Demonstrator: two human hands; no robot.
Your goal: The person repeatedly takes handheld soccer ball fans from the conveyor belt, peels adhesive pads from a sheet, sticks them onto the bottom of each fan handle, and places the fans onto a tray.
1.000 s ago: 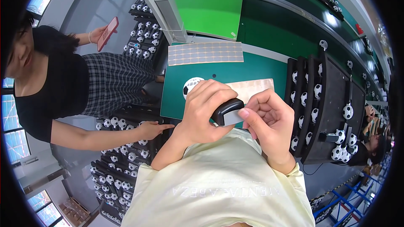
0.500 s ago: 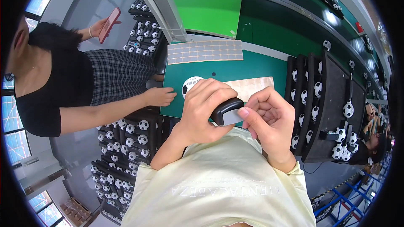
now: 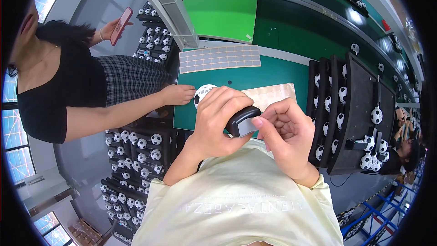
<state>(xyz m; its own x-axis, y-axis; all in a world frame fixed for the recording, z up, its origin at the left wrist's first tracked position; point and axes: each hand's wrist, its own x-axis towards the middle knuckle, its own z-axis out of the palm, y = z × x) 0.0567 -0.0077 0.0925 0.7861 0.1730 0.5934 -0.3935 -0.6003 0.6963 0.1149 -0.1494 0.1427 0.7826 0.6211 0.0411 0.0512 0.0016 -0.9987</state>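
My left hand [image 3: 219, 117] is wrapped around a small black and grey device [image 3: 243, 121], held close to my chest above the green table [image 3: 273, 74]. My right hand [image 3: 282, 136] touches the device's grey end with its fingertips. A black-and-white ball-shaped piece [image 3: 201, 93] lies on the table just behind my left hand. A tan sheet [image 3: 271, 95] lies on the table behind my right hand.
Another person stands at the left; one hand [image 3: 179, 94] rests on the table edge by the ball piece, the other holds a pink phone [image 3: 120, 26]. A grid sheet of tan stickers [image 3: 220, 58] lies farther back. Racks of small ball pieces [image 3: 339, 109] stand right; boxes of them [image 3: 141, 146] sit below left.
The other person's hand has risen from the boxes below to the table edge next to the ball piece. My hands and the device have stayed in place.
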